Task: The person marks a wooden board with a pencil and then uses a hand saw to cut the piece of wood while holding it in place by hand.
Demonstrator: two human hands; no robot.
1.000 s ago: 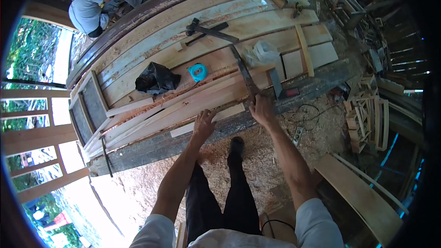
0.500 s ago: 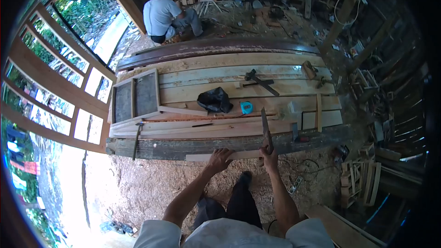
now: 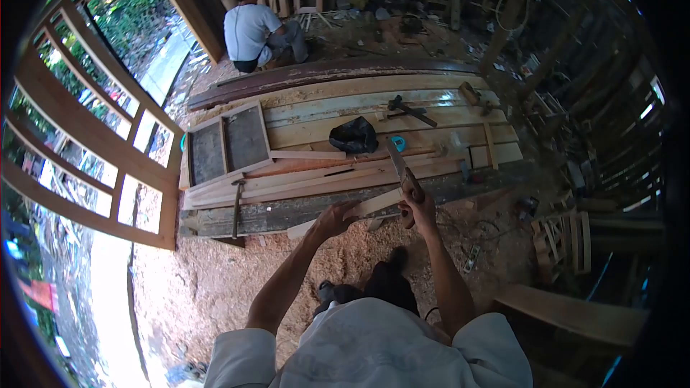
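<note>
A pale wooden strip (image 3: 379,203) slants in front of me, its right end higher in view than its left. My left hand (image 3: 333,220) is closed around the strip's middle. At its right end, my right hand (image 3: 420,211) is wrapped round the handle of a handsaw (image 3: 398,162). The saw blade points away from me over the workbench (image 3: 302,213), crossing the strip's end in this view. Part of the handle is hidden by my fingers.
Boards cover the bench, with a framed panel (image 3: 205,152), a black plastic bag (image 3: 353,136), a blue tape measure (image 3: 398,144) and a hammer (image 3: 238,205) on them. Behind it a person (image 3: 248,32) sits low. Sawdust (image 3: 215,280) covers the floor; a wooden frame (image 3: 93,136) stands left.
The strip has come away from the bench edge and tilted, right end up. Both hands moved with it, the saw still in the right. My view has shifted slightly.
</note>
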